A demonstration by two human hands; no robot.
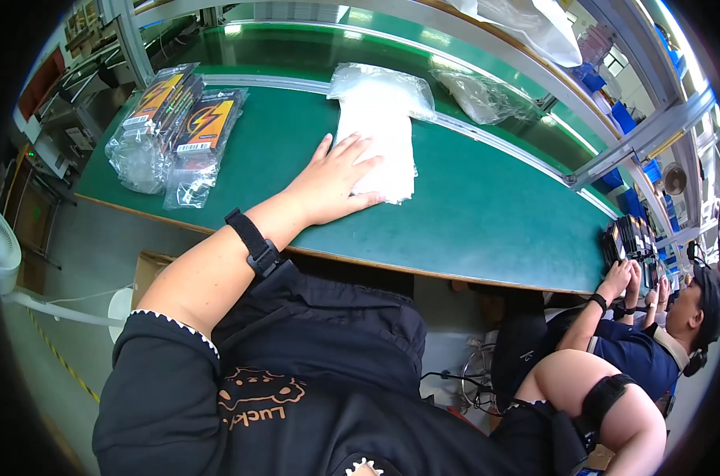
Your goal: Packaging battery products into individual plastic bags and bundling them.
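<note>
My left hand (332, 182) lies with its fingers spread over the left side of a stack of thin white bags or sheets (396, 151) on the green table. The stack is so bright that its exact kind cannot be made out. Clear plastic film (384, 83) covers its far end. My right arm (630, 404) bends down at the lower right, and its hand is out of the picture. To the left of my left hand lie black and orange packages (205, 123) in clear plastic bags, in two piles side by side.
The green table (471, 214) has a metal rail along its back. Another clear plastic bag (483, 95) lies behind that rail. At the right, a co-worker (630, 341) handles dark packages (634, 238). A fan (7, 242) stands at the left edge.
</note>
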